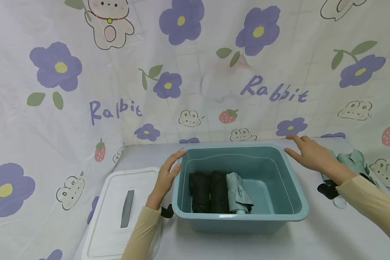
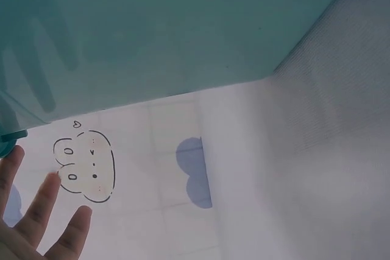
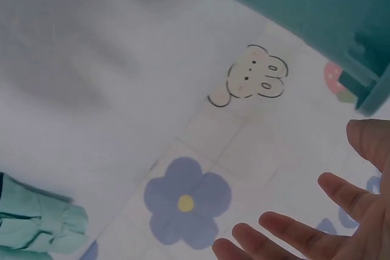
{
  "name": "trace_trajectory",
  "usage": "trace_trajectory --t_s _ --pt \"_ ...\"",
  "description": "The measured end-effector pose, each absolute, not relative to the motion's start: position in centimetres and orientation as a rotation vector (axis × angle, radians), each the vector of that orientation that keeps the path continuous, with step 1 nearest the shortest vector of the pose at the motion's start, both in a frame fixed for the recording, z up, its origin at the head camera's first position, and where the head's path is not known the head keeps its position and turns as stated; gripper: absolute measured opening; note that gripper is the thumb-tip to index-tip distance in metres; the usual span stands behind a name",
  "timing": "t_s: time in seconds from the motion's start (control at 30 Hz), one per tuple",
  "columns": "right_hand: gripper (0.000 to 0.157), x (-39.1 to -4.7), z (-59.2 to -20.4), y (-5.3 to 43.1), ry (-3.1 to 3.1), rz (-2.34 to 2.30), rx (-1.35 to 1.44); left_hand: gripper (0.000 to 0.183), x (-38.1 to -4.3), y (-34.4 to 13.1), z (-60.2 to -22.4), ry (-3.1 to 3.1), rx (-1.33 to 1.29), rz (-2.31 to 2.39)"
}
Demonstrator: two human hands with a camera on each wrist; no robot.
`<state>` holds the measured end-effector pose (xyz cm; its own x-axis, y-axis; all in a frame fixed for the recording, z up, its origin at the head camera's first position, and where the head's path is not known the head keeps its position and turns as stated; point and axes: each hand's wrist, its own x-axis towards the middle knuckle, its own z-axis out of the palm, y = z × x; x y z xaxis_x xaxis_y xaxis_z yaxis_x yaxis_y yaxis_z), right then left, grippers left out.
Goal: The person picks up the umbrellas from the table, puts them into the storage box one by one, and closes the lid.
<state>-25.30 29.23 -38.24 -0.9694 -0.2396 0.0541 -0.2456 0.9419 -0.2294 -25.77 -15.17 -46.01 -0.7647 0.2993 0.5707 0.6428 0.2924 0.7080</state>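
A teal plastic bin (image 1: 240, 216) stands in the middle of the table. Inside, along its left half, lie two black rolled cloth bundles (image 1: 200, 193) (image 1: 219, 193) and a pale teal one (image 1: 236, 193), which look like folded umbrellas. My left hand (image 1: 165, 177) is at the bin's left rim, fingers loosely extended near the far corner; whether it touches is hard to tell. By the far right corner, my right hand (image 1: 312, 153) has its fingers spread and holds nothing. In the right wrist view those fingers (image 3: 292, 231) are apart from the bin's edge.
A white lid (image 1: 112, 213) with a grey handle lies left of the bin. More pale teal folded bundles (image 1: 352, 162) lie on the right, partly behind my right forearm. A printed curtain (image 1: 208, 83) hangs behind the table.
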Motion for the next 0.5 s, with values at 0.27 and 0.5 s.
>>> trace_trajectory --t_s 0.27,0.5 --pt "0.055 -25.3 -40.0 30.7 -3.039 0.335 0.384 0.037 -25.7 -15.1 -45.8 -2.245 -0.859 -1.452" --pt "0.055 -25.3 -41.3 32.0 -3.061 0.314 0.342 0.04 -25.7 -15.1 -45.8 -2.238 -0.861 -1.468"
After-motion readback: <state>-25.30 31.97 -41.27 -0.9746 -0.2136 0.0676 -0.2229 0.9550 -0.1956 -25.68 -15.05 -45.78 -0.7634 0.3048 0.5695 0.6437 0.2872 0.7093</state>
